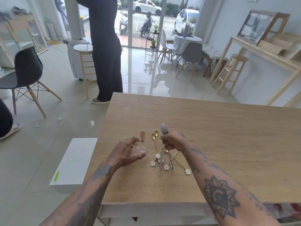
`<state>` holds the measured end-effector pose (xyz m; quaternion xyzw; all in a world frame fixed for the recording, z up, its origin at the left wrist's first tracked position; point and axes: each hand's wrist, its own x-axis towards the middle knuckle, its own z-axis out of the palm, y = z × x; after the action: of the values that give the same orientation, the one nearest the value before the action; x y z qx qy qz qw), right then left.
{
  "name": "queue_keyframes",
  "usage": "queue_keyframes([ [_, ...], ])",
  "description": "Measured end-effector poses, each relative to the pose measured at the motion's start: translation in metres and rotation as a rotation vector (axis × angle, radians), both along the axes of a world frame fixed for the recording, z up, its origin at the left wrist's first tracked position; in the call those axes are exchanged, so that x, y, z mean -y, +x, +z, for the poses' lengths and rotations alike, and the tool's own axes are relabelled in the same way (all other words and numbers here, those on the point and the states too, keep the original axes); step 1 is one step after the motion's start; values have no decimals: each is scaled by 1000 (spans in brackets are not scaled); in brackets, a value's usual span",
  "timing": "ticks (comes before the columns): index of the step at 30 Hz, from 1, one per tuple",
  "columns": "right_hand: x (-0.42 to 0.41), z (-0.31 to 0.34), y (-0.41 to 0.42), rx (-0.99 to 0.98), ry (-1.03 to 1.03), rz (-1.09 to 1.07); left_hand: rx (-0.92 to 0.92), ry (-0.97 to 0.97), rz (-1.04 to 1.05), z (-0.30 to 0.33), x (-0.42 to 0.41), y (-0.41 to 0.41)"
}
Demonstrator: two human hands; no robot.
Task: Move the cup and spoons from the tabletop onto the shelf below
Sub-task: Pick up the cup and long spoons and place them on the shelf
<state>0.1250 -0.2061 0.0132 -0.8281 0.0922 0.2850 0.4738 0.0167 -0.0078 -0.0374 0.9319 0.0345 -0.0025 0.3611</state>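
Note:
A clear glass cup (143, 145) with a gold handle stands on the wooden tabletop (211, 144). My left hand (125, 152) curls around its left side, fingers spread and touching the glass. My right hand (173, 141) grips several spoons in a bundle; a silver spoon's bowl (164, 128) sticks up past my fingers, and silver handles (161, 165) trail down toward me. Gold spoons (154, 137) with white flower ends (166, 167) fan out on the table below that hand. The shelf below the tabletop is hidden from view.
A white box (75, 162) lies on the floor left of the table. A person in dark trousers (105, 54) stands beyond the table's far left corner. A black chair (27, 70) is further left. A white frame (146, 209) runs under the near table edge.

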Motion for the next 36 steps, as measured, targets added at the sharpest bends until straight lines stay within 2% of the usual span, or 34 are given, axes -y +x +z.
queue_keyframes([
  [10,45,57,-25,192,157,27,96,6,10,54,23,-20],
  [22,116,155,-112,442,381,254,314,99,77,148,86,-106],
  [30,172,164,-193,465,384,315,347,106,99,153,145,-190],
  [36,180,119,-242,344,350,355,244,18,186,119,162,-255],
])
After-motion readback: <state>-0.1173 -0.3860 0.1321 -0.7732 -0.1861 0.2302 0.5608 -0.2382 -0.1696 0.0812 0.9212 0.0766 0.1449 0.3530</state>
